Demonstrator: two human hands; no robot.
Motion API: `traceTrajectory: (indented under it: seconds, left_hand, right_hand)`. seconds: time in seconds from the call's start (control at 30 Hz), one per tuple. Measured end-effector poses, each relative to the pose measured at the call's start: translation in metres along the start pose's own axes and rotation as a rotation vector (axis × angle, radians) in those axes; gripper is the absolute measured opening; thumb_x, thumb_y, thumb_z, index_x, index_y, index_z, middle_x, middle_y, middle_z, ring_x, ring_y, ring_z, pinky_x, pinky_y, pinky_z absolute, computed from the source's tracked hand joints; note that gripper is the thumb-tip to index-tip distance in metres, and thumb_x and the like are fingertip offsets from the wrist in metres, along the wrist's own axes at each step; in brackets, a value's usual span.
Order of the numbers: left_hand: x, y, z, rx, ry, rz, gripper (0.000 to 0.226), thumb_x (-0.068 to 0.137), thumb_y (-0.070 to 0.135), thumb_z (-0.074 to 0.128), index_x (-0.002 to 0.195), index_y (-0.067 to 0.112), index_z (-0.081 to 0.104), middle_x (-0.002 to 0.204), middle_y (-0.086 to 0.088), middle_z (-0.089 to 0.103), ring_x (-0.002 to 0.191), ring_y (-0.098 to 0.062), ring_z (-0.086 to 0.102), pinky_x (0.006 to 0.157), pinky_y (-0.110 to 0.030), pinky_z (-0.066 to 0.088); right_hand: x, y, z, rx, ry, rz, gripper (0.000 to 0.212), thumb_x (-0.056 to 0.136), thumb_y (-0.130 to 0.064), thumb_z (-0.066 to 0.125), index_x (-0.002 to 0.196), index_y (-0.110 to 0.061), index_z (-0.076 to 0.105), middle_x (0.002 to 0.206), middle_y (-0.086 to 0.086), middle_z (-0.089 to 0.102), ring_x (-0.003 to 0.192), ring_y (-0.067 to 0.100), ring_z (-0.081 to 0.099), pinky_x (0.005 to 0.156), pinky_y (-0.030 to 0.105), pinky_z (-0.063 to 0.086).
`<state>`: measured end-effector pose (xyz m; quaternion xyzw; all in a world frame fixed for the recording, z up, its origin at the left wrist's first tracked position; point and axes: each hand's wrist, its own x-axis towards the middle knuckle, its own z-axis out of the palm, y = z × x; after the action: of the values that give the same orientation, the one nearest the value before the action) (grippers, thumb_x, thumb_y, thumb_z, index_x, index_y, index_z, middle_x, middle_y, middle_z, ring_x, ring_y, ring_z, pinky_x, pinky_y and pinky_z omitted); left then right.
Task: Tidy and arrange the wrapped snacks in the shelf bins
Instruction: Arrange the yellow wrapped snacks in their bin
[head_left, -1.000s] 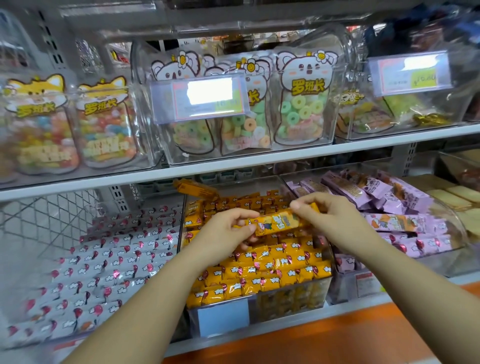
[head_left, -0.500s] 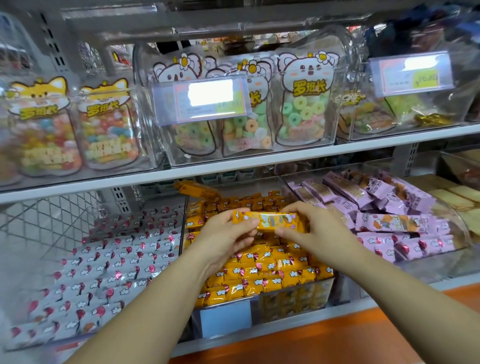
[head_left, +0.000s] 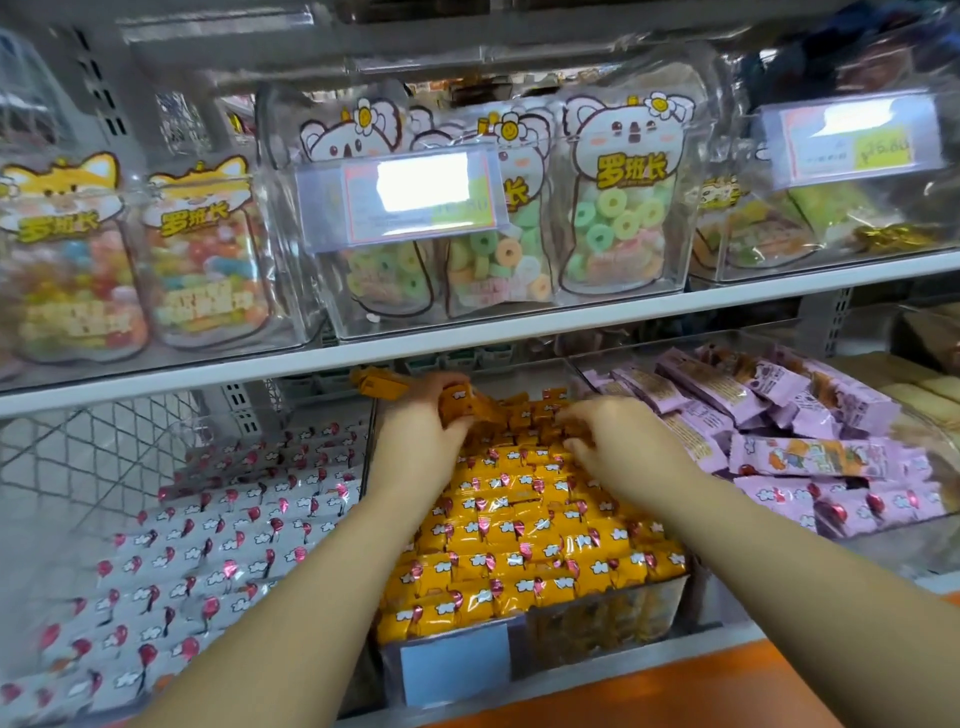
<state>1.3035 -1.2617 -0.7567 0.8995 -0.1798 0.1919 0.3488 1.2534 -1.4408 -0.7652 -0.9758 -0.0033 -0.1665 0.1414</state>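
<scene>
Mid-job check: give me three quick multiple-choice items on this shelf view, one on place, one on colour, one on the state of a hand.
1. The hands work in which lower-shelf bin? A left B middle C right
2. Wrapper colour in the right bin? A purple B green C black
3. The left hand is: A empty, flat B closed on an orange snack C off-frame

B: both hands are over the middle bin of orange snacks.
A: purple snacks.
B: left hand grips an orange snack; right hand touches the pile.
</scene>
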Motion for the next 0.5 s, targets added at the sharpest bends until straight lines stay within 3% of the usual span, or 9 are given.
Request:
traceTrajectory:
  seconds: [0.1, 0.2, 0.37, 0.5]
  left_hand:
    - [0.018, -0.001, 0.015, 0.013, -0.004, -0.009, 0.040, 0.088, 0.022, 0.065, 0.126, 0.021, 0.054, 0.121, -0.005, 0.059, 0.109, -0.021, 0.056, 0.083, -0.020, 0.041]
    - [0.041, -0.001, 0.029, 0.088, -0.035, -0.023, 0.039, 0.090, 0.026, 0.063, 0.127, 0.024, 0.052, 0.127, -0.004, 0.057, 0.118, -0.022, 0.052, 0.096, -0.028, 0.039]
    - [0.064, -0.001, 0.052, 0.144, -0.035, 0.039, 0.041, 0.092, 0.029, 0.059, 0.131, 0.021, 0.050, 0.131, -0.004, 0.056, 0.121, -0.022, 0.051, 0.099, -0.029, 0.037]
    - [0.078, -0.002, 0.071, 0.108, -0.007, 0.099, 0.044, 0.090, 0.027, 0.063, 0.131, 0.020, 0.051, 0.131, -0.003, 0.056, 0.121, -0.020, 0.051, 0.098, -0.028, 0.037]
  right_hand:
    - [0.024, 0.004, 0.011, -0.122, -0.055, 0.018, 0.031, 0.094, -0.029, 0.050, 0.124, -0.024, 0.057, 0.113, 0.003, 0.062, 0.105, 0.019, 0.058, 0.099, 0.039, 0.044]
    - [0.047, 0.012, 0.016, -0.081, -0.121, 0.029, 0.031, 0.095, -0.028, 0.048, 0.125, -0.023, 0.054, 0.120, 0.005, 0.059, 0.107, 0.022, 0.056, 0.092, 0.033, 0.047]
    - [0.083, 0.023, 0.015, 0.095, -0.096, 0.035, 0.040, 0.091, -0.020, 0.058, 0.130, -0.022, 0.053, 0.131, 0.006, 0.057, 0.116, 0.026, 0.055, 0.099, 0.037, 0.045]
    - [0.099, 0.028, 0.018, 0.251, -0.039, -0.068, 0.047, 0.088, -0.025, 0.063, 0.133, -0.023, 0.049, 0.133, 0.001, 0.055, 0.120, 0.018, 0.052, 0.097, 0.022, 0.038]
